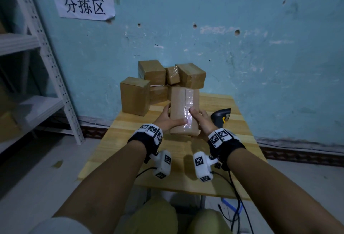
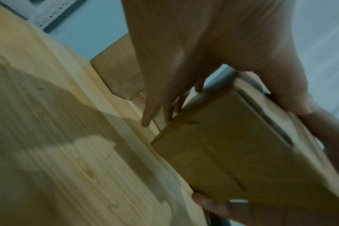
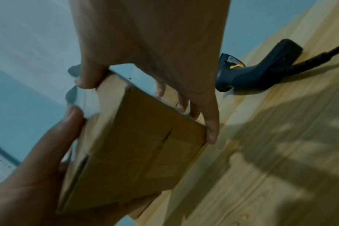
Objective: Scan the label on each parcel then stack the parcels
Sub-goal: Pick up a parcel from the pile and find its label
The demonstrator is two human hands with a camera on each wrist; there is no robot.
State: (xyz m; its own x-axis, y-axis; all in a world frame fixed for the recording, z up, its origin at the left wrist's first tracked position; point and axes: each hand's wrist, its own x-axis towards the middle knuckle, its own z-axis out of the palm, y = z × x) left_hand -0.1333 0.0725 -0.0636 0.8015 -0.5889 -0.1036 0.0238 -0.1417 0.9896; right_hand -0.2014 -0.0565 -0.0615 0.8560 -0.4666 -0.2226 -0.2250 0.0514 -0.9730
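A long brown cardboard parcel (image 1: 183, 109) with clear tape down its top is held above the wooden table (image 1: 130, 140) by both hands. My left hand (image 1: 168, 119) grips its left side, thumb across the top. My right hand (image 1: 200, 120) grips its right side, thumb on the tape. The left wrist view shows the parcel (image 2: 242, 152) tilted over the boards, and the right wrist view shows the parcel (image 3: 133, 152) between thumb and fingers. No label is visible on it. A black barcode scanner (image 1: 222, 116) with a yellow trigger lies on the table to the right, its body (image 3: 261, 70) untouched.
Several more brown parcels (image 1: 154, 81) are heaped at the table's far edge against the blue wall, the tallest (image 1: 135, 96) at the left. A white metal shelf rack (image 1: 50, 62) stands left. Cables (image 1: 236, 196) hang off the table's near right corner.
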